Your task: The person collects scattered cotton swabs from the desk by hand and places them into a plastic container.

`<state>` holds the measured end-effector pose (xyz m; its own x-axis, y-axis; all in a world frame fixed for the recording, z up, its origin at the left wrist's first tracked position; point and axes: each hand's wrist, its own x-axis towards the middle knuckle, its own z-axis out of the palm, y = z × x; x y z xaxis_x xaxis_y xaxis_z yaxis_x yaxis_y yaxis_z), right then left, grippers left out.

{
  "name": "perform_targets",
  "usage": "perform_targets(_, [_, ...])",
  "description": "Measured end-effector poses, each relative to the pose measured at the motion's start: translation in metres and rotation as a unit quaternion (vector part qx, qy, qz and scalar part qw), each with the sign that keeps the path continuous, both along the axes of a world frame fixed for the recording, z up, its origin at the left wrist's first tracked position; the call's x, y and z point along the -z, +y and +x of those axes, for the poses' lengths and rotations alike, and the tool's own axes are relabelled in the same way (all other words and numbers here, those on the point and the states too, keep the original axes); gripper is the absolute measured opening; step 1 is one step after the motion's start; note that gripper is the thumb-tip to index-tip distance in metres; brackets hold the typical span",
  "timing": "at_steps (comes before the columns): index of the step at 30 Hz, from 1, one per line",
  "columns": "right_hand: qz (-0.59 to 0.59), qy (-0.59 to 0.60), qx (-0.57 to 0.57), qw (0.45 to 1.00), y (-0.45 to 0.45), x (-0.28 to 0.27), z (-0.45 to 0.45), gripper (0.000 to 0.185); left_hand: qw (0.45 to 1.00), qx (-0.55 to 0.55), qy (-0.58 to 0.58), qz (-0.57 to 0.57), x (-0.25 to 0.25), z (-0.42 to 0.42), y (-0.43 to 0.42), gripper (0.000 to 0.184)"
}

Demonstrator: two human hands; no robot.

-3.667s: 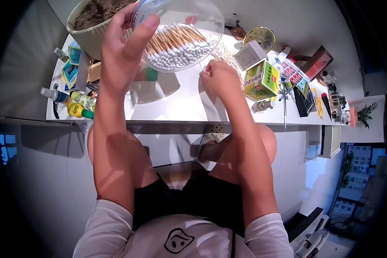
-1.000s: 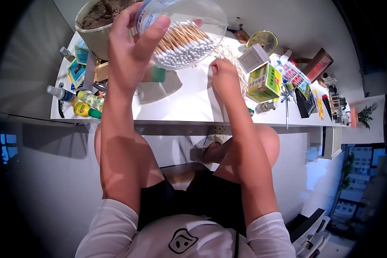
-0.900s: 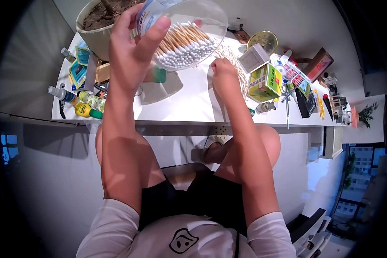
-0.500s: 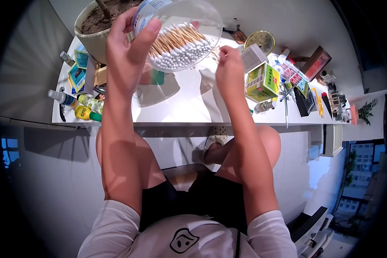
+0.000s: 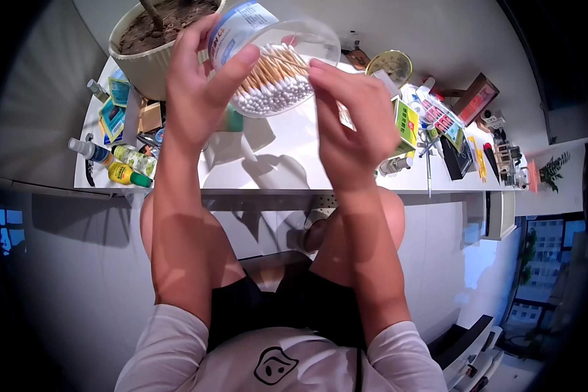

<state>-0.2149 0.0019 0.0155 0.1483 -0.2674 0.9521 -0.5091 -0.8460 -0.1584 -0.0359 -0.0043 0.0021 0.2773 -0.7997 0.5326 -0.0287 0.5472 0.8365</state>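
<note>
My left hand (image 5: 199,91) is wrapped round a clear plastic tub (image 5: 243,27) with a blue and white label. It holds the tub tilted above the table, its open mouth facing right. Many cotton swabs (image 5: 274,81) with white tips and wooden sticks lie packed inside. At the mouth, the closed thumb and fingers of my right hand (image 5: 356,121) pinch the end of one cotton swab (image 5: 289,59), which lies across the top of the others. Behind my right hand, a few pale sticks on the table are mostly hidden.
A large potted plant (image 5: 127,62) stands at the back left. Bottles (image 5: 119,172) and small boxes (image 5: 113,117) sit on the left of the white table (image 5: 242,178). On the right are a green and yellow box (image 5: 406,127), a spray bottle (image 5: 396,164) and a black box (image 5: 456,157).
My right hand has moved up and left from the pale sticks on the table to the tub's mouth, with a swab in its fingers. The tub has shifted slightly right and down.
</note>
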Motion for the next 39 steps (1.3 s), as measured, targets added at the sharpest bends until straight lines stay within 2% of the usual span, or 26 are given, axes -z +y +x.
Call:
perform_targets(3, [-0.019, 0.016, 0.037, 0.999, -0.008, 0.006, 0.009, 0.027, 0.999, 0.032, 0.036, 0.006, -0.004, -0.002, 0.004, 0.064])
perform_targets(4, [-0.007, 0.054, 0.034, 0.998, -0.008, 0.003, 0.011, 0.027, 0.999, 0.033, 0.036, 0.007, -0.005, -0.003, 0.005, 0.064])
perform_targets(5, [0.006, 0.092, 0.032, 0.995, -0.007, 0.001, 0.012, 0.026, 1.000, 0.024, 0.006, 0.013, -0.005, -0.003, 0.006, 0.061])
perform_targets(7, [0.004, 0.091, 0.024, 0.996, -0.003, -0.002, 0.008, 0.026, 0.999, 0.015, -0.023, 0.022, -0.004, -0.001, 0.007, 0.059])
perform_targets(9, [0.096, -0.057, 0.018, 0.994, 0.004, -0.008, -0.012, 0.021, 0.998, -0.004, -0.043, 0.034, -0.001, 0.006, 0.005, 0.061])
perform_targets(10, [0.097, -0.055, 0.017, 0.994, -0.001, -0.007, -0.024, 0.021, 0.999, -0.005, -0.040, 0.036, 0.000, 0.007, 0.005, 0.061])
perform_targets(12, [0.179, -0.142, 0.121, 0.966, -0.018, 0.005, -0.049, 0.015, 0.999, -0.009, -0.025, 0.037, 0.000, 0.008, 0.004, 0.062])
perform_targets(13, [0.179, -0.142, 0.122, 0.966, -0.023, 0.012, -0.059, 0.015, 0.999, -0.008, -0.025, 0.037, 0.001, 0.008, 0.004, 0.062])
perform_targets(14, [0.337, -0.058, 0.174, 0.924, -0.027, 0.020, -0.068, 0.014, 0.999, -0.004, -0.020, 0.037, 0.002, 0.008, 0.003, 0.063])
perform_targets(15, [0.482, 0.028, 0.220, 0.848, -0.029, 0.027, -0.074, 0.017, 0.999, 0.000, -0.016, 0.036, 0.002, 0.007, 0.002, 0.064])
perform_targets(16, [0.483, 0.026, 0.222, 0.847, -0.030, 0.035, -0.076, 0.017, 0.999, 0.003, -0.017, 0.037, 0.003, 0.007, 0.003, 0.064])
perform_targets(18, [0.535, 0.220, 0.241, 0.779, -0.030, 0.048, -0.074, 0.019, 0.999, -0.003, -0.032, 0.043, 0.003, 0.007, 0.004, 0.062])
perform_targets(21, [0.538, 0.271, 0.265, 0.752, -0.026, 0.059, -0.067, 0.020, 0.999, -0.006, -0.021, 0.041, 0.002, 0.006, 0.004, 0.062])
perform_targets(26, [0.535, 0.305, 0.270, 0.740, -0.023, 0.078, -0.066, 0.019, 0.999, -0.003, -0.030, 0.045, 0.002, 0.007, 0.004, 0.061])
perform_targets(28, [0.509, 0.307, 0.263, 0.760, -0.021, 0.081, -0.062, 0.018, 0.998, 0.002, -0.029, 0.048, 0.002, 0.007, 0.004, 0.061])
perform_targets(32, [0.481, 0.339, 0.290, 0.755, -0.020, 0.084, -0.050, 0.021, 0.999, 0.000, -0.029, 0.042, 0.005, 0.008, 0.002, 0.062])
perform_targets(35, [0.434, 0.328, 0.288, 0.788, -0.021, 0.081, -0.050, 0.019, 0.999, 0.002, -0.026, 0.043, 0.004, 0.008, 0.002, 0.062])
perform_targets(37, [0.455, 0.142, 0.219, 0.852, -0.015, 0.045, -0.050, 0.019, 0.999, 0.001, -0.025, 0.048, 0.003, 0.009, 0.003, 0.061])
perform_targets(39, [0.451, 0.029, 0.105, 0.886, 0.000, 0.007, -0.053, 0.016, 0.998, -0.001, -0.036, 0.046, 0.002, 0.007, 0.001, 0.061])
